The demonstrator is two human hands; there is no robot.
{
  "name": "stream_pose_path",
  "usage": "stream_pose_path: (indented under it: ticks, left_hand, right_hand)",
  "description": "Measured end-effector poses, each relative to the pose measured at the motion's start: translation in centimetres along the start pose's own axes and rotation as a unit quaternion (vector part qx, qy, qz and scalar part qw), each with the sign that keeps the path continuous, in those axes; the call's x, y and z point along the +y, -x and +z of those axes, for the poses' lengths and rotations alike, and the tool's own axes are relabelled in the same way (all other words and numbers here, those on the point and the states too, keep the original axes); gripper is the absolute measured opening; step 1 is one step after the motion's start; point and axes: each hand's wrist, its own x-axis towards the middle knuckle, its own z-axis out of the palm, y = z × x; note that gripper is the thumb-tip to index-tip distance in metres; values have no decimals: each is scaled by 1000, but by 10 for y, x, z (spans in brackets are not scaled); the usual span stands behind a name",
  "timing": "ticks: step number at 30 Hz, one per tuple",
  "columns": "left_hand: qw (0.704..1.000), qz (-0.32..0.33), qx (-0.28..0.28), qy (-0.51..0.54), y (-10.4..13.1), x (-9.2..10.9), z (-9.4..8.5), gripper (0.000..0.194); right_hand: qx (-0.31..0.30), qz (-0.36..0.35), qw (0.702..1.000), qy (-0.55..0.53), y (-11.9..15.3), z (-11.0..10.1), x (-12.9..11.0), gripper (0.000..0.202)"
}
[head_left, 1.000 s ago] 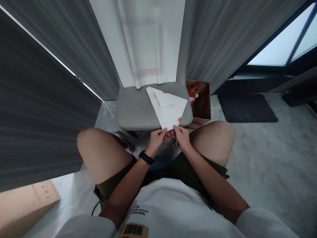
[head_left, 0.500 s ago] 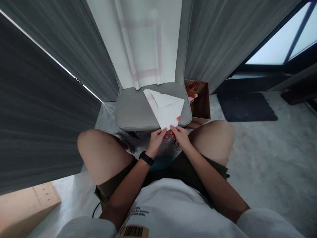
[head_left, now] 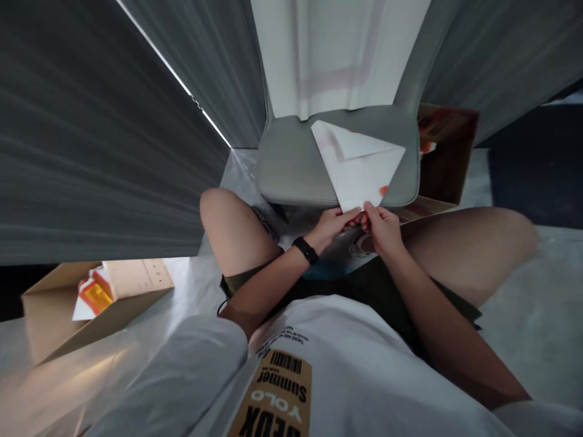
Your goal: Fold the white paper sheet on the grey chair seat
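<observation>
A folded sheet of white paper [head_left: 364,176] with small orange-red marks lies partly on the grey chair seat [head_left: 291,170], its narrow end reaching over the front edge. My left hand [head_left: 334,223] pinches that near end between thumb and fingers. Close beside it, my right hand [head_left: 382,227] grips the same end, thumb on top. Both hands are closed, and their lower fingers are partly hidden. A black band [head_left: 305,249] circles my left wrist.
At the left on the floor stands an open cardboard box [head_left: 54,321] holding orange-and-white printed papers [head_left: 96,294]. Another cardboard box [head_left: 450,164] sits right of the chair. A white sheet [head_left: 337,54] hangs over the chair back. A dark mat [head_left: 537,164] lies at the right.
My view has turned left and down, so the chair, paper and hands appear further right and the left box shows its contents. Both hands keep their hold on the paper.
</observation>
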Motion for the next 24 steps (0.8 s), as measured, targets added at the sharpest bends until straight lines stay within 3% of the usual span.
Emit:
stream_pose_path:
  ticks: [5, 9, 14, 24]
  left_hand:
    - [985, -94, -98, -103, -4, 39, -27, 21]
    - [969, -94, -154, -170, -8, 63, -44, 21]
    - [969, -45, -156, -186, -15, 60, -45, 23]
    - [969, -22, -158, -188, -18, 49, -40, 28]
  right_hand:
    - [2, 16, 1000, -20, 0, 6, -6, 55]
    - [-16, 29, 999, -42, 2, 12, -11, 53]
    - [-16, 25, 999, -45, 1, 14, -11, 48]
    - [-9, 8, 999, -34, 2, 10, -6, 52]
